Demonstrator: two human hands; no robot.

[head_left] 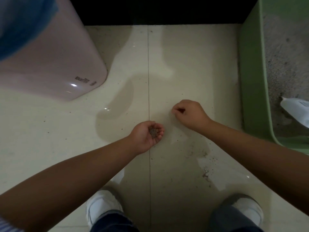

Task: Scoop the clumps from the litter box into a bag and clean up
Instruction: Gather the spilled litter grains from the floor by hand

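So the left hand (147, 134) is cupped palm-up as a little tray for stray litter granules (153, 132), while the right hand (187, 113) pinches more off the tile floor (184, 64) just at its 2 o'clock. Green litter box (250, 81) sits at 3 o'clock with a white scoop (296, 111) inside; pink bin (55, 61) with blue bag (21, 22) at 10. More crumbs near the shoes (102, 206).
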